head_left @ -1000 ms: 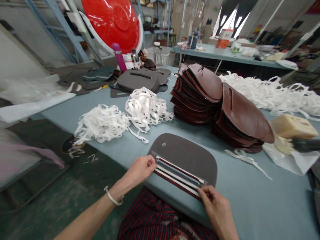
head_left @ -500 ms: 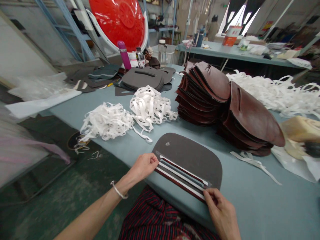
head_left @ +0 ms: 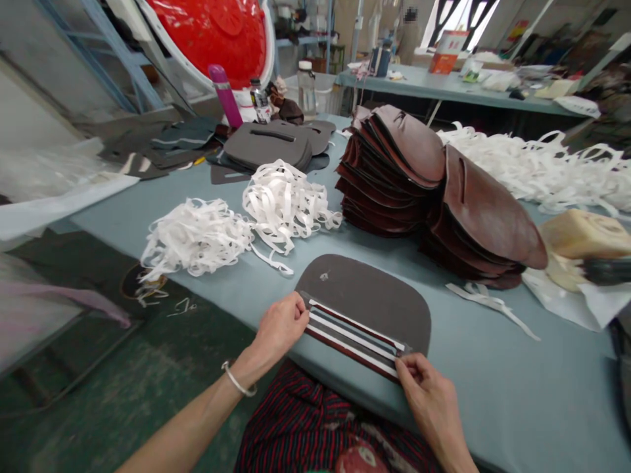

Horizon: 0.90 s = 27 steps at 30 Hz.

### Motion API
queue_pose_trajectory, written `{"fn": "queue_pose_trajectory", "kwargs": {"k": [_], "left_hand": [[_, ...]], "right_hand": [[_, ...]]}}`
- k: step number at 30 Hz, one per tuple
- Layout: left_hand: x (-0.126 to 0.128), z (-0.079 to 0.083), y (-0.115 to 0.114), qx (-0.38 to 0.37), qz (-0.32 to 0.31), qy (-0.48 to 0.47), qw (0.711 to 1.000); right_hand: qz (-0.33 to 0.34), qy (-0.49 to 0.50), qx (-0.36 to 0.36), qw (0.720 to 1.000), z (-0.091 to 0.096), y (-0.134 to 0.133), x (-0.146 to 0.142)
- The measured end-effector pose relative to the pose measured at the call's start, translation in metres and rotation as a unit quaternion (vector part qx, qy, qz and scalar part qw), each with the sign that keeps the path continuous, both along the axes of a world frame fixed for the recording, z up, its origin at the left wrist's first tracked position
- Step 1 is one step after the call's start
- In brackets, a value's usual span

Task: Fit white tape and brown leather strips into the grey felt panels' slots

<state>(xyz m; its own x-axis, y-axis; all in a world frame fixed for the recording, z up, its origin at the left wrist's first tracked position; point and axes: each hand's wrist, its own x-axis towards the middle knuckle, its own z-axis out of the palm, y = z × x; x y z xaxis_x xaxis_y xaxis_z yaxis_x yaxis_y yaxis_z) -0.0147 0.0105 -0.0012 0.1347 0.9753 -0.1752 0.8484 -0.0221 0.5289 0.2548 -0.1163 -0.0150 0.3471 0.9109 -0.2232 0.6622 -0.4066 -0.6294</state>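
Observation:
A dark grey rounded panel (head_left: 377, 286) lies flat at the table's near edge, with a long narrow slot along its near side. White strips (head_left: 352, 337) run beside the slot, and dark red-brown edging shows along them. At the left end of the strips, my left hand (head_left: 282, 325) is closed in a pinch on a white strip. My right hand (head_left: 430, 391) pinches the right end, thumb and forefinger together. The fingers partly cover both strip ends, so exactly which layers they grip is hard to see.
Two heaps of white strips (head_left: 200, 236) lie beyond the panel to the left. Stacked brown leather pieces (head_left: 488, 203) stand behind it on the right, near a loose strip (head_left: 493, 305). Grey panels (head_left: 266, 148), a purple bottle (head_left: 225, 95) and a yellowish block (head_left: 584, 233) sit farther off.
The whole view has shifted slightly, so things appear a little farther left and higher. Both hands keep their pinch at the strip ends, and the panel stays in place on the table.

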Motion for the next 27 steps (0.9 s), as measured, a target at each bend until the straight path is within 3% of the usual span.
{"fn": "queue_pose_trajectory", "kwargs": {"k": [4, 8, 15, 21, 27], "left_hand": [[0.006, -0.004, -0.014, 0.154, -0.066, 0.057, 0.984], [0.004, -0.008, -0.025, 0.232, -0.128, 0.093, 0.960], [-0.004, -0.005, -0.043, 0.234, -0.248, 0.182, 0.922], [0.008, -0.009, -0.060, 0.232, -0.238, 0.243, 0.911], [0.013, -0.010, -0.065, 0.235, -0.214, 0.232, 0.919]], "right_hand": [[-0.006, 0.002, 0.007, 1.000, 0.006, 0.000, -0.002], [-0.033, -0.020, 0.005, 0.999, 0.009, 0.001, -0.005], [-0.054, -0.045, -0.005, 0.998, 0.012, 0.003, -0.008], [-0.058, -0.066, -0.013, 0.996, 0.013, 0.006, -0.010], [-0.054, -0.158, -0.020, 0.986, 0.009, 0.005, -0.020]]}}
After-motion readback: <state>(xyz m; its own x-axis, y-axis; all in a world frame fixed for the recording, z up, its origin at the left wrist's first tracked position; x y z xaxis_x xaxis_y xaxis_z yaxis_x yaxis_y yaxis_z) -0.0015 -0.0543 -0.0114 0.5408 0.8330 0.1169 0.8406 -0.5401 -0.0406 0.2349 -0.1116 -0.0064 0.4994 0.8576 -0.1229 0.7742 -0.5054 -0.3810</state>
